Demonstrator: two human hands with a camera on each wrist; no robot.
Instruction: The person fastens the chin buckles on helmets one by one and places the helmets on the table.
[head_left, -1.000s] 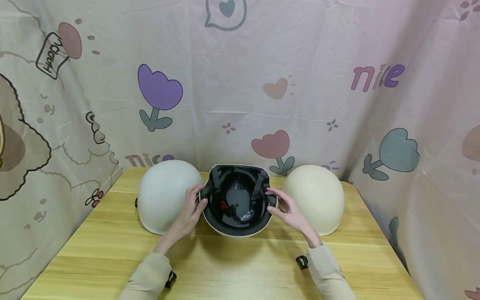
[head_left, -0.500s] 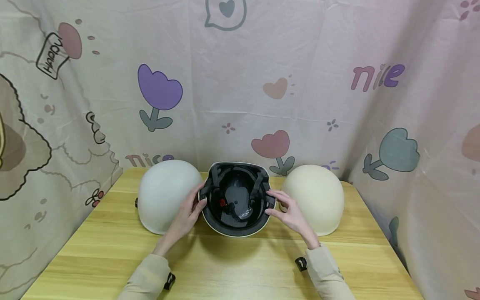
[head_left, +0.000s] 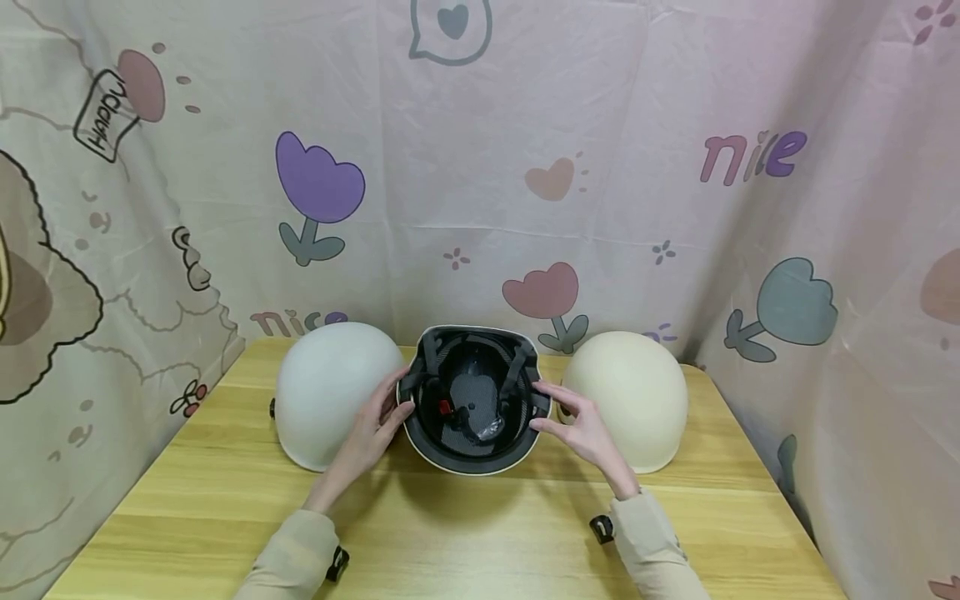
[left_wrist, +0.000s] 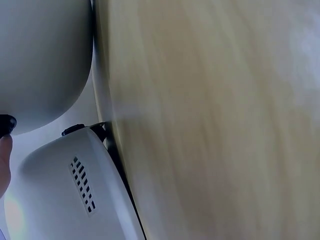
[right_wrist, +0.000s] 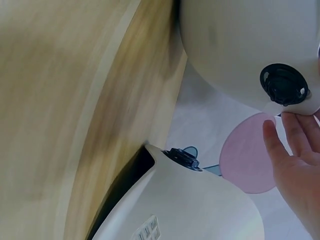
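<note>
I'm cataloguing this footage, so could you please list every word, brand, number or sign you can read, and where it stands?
"nice": backdrop cloth, upper right, distorted by a fold.
"nice": same cloth, lower left, near the white helmet.
Too distorted to read surely: lettering in the tag-shaped outline and black marks by the left fold.
No readable text shows on the white helmet, middle helmet or cream helmet.
</note>
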